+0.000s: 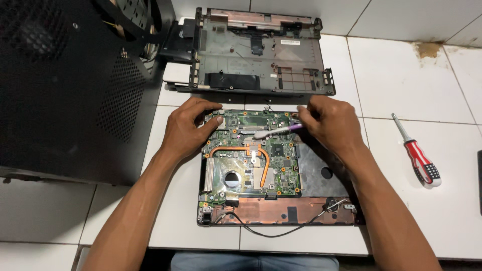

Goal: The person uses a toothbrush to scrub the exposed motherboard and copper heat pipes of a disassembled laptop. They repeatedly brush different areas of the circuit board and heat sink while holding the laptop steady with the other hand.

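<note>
Two bare hands work over one opened laptop base (321,173) lying near the front edge of the white tiled surface (416,75). One green board (251,150) fills the left and middle of that base; one copper pipe (264,163) curves across it, and one round fan opening (232,178) shows near the board's front left. The left hand (188,128) rests on the board's rear left corner, its grip pressed down on the edge with the thumb tip touching the board and nothing held in it. The right hand (329,123) sits at the board's rear right corner, its grip pinching one brush (278,131) with a purple handle and a white head; the head lies on the board, just behind the copper pipe. One black cable (273,232) loops out past the front edge of the base. One second chassis shell (261,52), empty of a board, lies toward the rear edge of the surface, just behind both hands. One screwdriver (416,153) with a red and white handle lies toward the right edge, well apart from the right hand. One black perforated case (65,85) stands at the left edge, beside the left forearm.
</note>
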